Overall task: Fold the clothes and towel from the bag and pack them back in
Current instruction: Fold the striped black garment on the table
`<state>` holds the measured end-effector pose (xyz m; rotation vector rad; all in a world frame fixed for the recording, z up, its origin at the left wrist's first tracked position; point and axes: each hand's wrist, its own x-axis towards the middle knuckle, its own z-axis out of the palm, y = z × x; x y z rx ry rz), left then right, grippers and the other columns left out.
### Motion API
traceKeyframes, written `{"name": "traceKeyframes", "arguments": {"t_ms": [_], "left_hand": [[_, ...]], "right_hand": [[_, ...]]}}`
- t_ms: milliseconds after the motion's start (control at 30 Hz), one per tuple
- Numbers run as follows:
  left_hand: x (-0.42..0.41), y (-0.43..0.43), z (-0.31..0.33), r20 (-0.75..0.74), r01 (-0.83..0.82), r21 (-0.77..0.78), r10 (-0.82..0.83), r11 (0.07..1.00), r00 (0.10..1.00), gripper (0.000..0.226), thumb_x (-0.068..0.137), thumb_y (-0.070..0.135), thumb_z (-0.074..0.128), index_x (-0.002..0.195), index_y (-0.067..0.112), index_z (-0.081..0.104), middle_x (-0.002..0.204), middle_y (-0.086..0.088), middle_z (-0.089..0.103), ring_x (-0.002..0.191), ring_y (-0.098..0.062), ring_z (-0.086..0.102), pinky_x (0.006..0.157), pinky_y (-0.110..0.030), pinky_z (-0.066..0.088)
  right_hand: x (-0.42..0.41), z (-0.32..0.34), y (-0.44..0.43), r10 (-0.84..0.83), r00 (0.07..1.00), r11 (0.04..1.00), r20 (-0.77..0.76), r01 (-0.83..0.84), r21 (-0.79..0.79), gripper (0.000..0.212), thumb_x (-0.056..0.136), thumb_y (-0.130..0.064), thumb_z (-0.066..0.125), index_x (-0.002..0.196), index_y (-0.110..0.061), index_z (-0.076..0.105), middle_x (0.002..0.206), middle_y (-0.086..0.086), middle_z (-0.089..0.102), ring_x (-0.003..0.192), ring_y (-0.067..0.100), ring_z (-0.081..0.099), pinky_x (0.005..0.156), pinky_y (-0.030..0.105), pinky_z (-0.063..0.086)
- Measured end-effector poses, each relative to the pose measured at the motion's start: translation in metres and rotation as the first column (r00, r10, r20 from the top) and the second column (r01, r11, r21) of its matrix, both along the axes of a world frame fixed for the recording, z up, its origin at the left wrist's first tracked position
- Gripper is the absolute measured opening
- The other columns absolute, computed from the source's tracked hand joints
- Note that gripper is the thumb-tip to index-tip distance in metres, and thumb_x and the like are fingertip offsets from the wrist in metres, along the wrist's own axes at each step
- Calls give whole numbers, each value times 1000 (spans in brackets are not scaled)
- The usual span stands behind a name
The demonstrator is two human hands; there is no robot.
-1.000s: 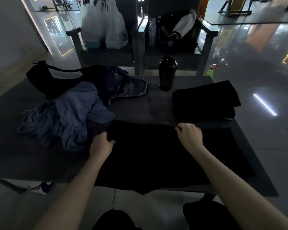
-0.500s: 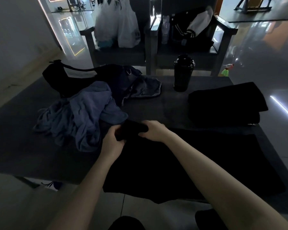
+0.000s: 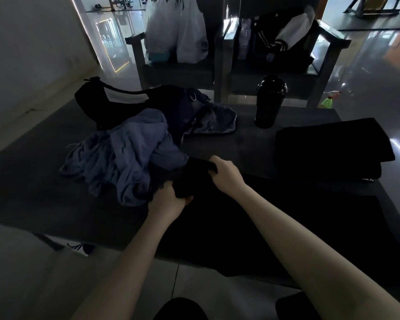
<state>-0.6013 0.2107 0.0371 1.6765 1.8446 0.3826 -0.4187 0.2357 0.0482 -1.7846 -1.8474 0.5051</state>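
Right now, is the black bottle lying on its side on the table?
No, the black bottle stands upright on the table, just left of the folded black garment.

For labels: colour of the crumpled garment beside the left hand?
Crumpled garment: plain muted blue; head view.

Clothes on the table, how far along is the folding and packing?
Done: one folded black stack lies at the right. In hand: the left hand and right hand grip a bunched part of the black garment spread at the near edge. Left: the crumpled blue clothes and grey piece by the black bag are unfolded, and the stack is not yet packed.
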Motion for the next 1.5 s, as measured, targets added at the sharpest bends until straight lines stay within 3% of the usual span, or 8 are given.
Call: {"name": "traceKeyframes", "arguments": {"t_ms": [133,367,533,633,733,1033,1300,1500], "left_hand": [[-8,-21,-2,-212,-15,-53,3,998,977,46,85,39,64,117,11,48,113,-9,59,103,-30,58,86,-39,50],[-6,-36,10,-65,-30,26,31,999,997,10,91,22,54,94,13,50,102,-11,59,87,-26,56,72,-35,48],[-9,-39,28,204,-142,-80,155,987,967,48,93,23,56,126,-10,46,111,-23,59,78,-25,57,60,-29,40],[-19,-49,39,302,-57,-370,177,927,937,89,81,38,72,146,-2,27,140,-15,45,120,-28,50,99,-34,44],[-26,-64,45,195,25,-524,92,851,976,99,73,39,79,148,3,25,144,-14,41,127,-30,46,105,-41,41],[-34,-75,40,54,-135,-32,137,990,989,26,98,23,46,117,4,49,111,-10,54,90,-24,51,74,-32,42],[-34,-64,47,456,-107,-274,227,956,860,68,87,32,67,143,7,37,139,-6,47,126,-26,46,101,-30,36],[-45,-71,31,109,-75,-298,112,952,988,49,82,17,72,125,2,55,117,-13,61,100,-23,58,84,-29,48]], "right_hand": [[-4,0,-8,-79,997,995,14,78,60,20,91,-16,52,111,-13,53,104,8,65,98,29,59,83,40,46],[-1,7,-75,-87,971,994,224,71,80,38,92,-33,52,128,-21,52,140,-3,45,130,19,37,111,42,22],[28,-10,-123,20,939,974,344,60,-220,54,95,-49,40,143,-25,35,156,-3,22,145,19,12,114,52,5],[35,-17,-130,83,918,971,388,13,-240,57,96,-49,37,147,-27,25,159,-5,11,146,19,5,116,53,3],[33,-15,-131,87,917,971,388,8,-238,57,97,-50,34,148,-27,22,159,-5,8,146,18,2,116,53,3],[46,-10,-179,-36,918,948,394,157,-279,63,96,-57,29,150,-26,17,160,-2,3,147,22,-3,114,55,-2],[60,-28,-151,-33,911,967,412,134,-218,63,97,-56,23,151,-27,10,160,-3,-3,146,20,-7,114,54,-3],[71,-28,-146,8,897,974,442,93,-208,64,96,-57,22,151,-27,10,160,-5,-2,146,18,-6,114,52,-3]]}}
